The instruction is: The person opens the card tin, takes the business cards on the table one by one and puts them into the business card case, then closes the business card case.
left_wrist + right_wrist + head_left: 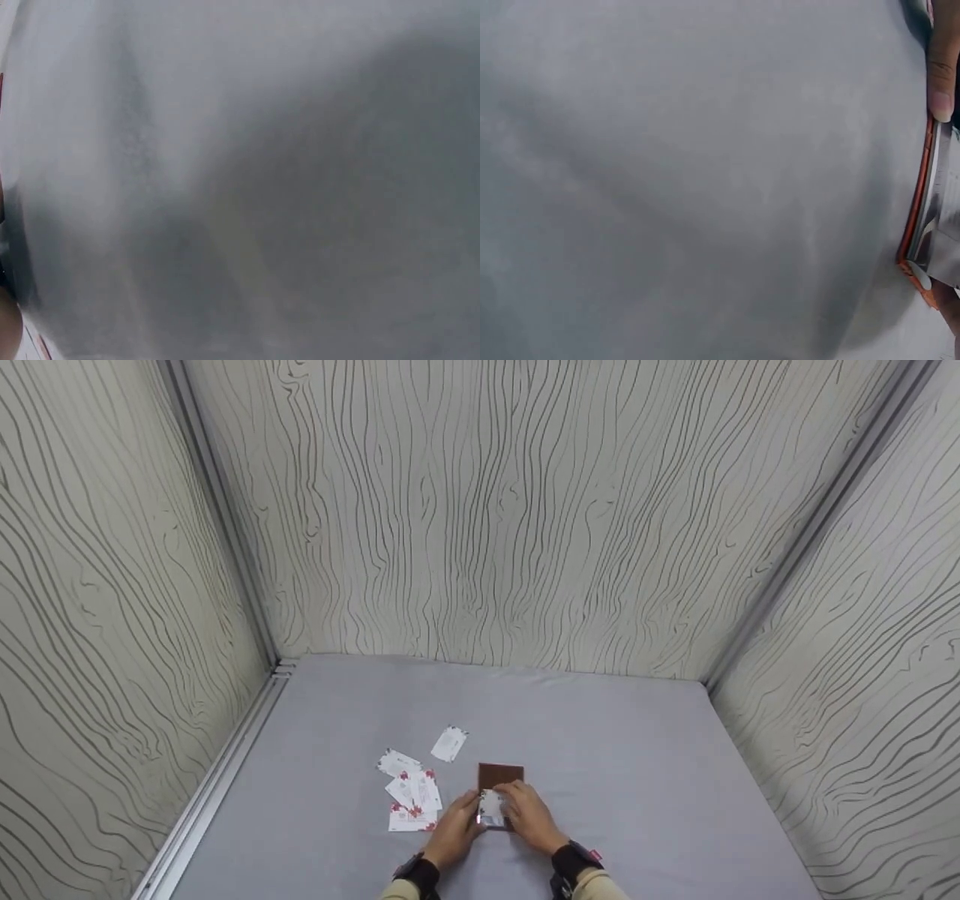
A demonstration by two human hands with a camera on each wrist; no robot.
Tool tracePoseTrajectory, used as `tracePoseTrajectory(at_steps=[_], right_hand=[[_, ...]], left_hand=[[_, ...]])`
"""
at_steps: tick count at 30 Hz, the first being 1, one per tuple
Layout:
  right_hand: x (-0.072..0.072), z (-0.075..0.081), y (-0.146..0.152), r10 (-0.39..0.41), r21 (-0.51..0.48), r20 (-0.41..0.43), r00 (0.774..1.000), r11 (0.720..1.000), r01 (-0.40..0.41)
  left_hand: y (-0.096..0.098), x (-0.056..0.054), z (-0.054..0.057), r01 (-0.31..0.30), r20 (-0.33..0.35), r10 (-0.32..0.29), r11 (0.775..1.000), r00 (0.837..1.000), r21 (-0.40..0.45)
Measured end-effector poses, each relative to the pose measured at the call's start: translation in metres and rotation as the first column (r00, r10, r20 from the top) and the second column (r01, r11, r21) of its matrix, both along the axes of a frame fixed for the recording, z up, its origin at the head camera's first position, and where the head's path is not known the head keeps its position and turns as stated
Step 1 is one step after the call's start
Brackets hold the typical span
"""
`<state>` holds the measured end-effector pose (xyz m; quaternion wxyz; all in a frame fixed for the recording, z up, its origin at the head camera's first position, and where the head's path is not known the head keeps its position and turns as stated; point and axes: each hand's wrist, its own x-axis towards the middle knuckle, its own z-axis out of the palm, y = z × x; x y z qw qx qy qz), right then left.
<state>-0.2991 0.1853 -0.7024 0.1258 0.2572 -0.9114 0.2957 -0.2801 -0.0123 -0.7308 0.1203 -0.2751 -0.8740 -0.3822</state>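
A brown card holder (501, 774) lies opened on the grey cloth, with clear plastic sleeves in its nearer half. A white card (491, 804) with dark floral corners lies over that half. My left hand (456, 826) grips the holder's left edge, thumb near its lower corner. From the right, my right hand (531, 814) holds the card with bent fingers at its upper edge; how far it sits inside a sleeve I cannot tell. In the right wrist view, a thumb (942, 82) touches the brown-edged holder (919, 195). The left wrist view shows mostly blurred cloth.
Left of the hands lies an overlapping group of red-patterned white cards (412, 819). A dark-cornered card (397, 763) touches that group, and another single card (450, 743) lies farther back. Wood-grain-patterned panels (480, 510) enclose the grey table surface (637, 780) at the back and sides.
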Motion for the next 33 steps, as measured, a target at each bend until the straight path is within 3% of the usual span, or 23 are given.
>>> tracePoseTrajectory(at_steps=[10,15,23,33], right_hand=[[0.010,-0.004,0.001,-0.017,0.133,0.040,0.999,0.991,0.011],[0.014,-0.003,0.001,-0.010,0.174,0.059,0.998,0.985,0.000],[0.021,-0.006,0.006,-0.047,0.185,0.141,0.989,0.983,0.021],[0.028,-0.017,0.039,-0.043,0.128,0.071,0.997,0.991,0.034]], left_hand=[[0.001,-0.001,-0.002,0.003,0.064,-0.002,1.000,0.998,-0.016],[0.003,-0.002,-0.003,0.001,0.028,-0.001,1.000,1.000,-0.023],[0.003,0.000,-0.002,0.018,-0.077,-0.018,1.000,0.997,-0.007],[-0.001,0.003,0.003,0.021,-0.005,-0.021,1.000,1.000,0.020]])
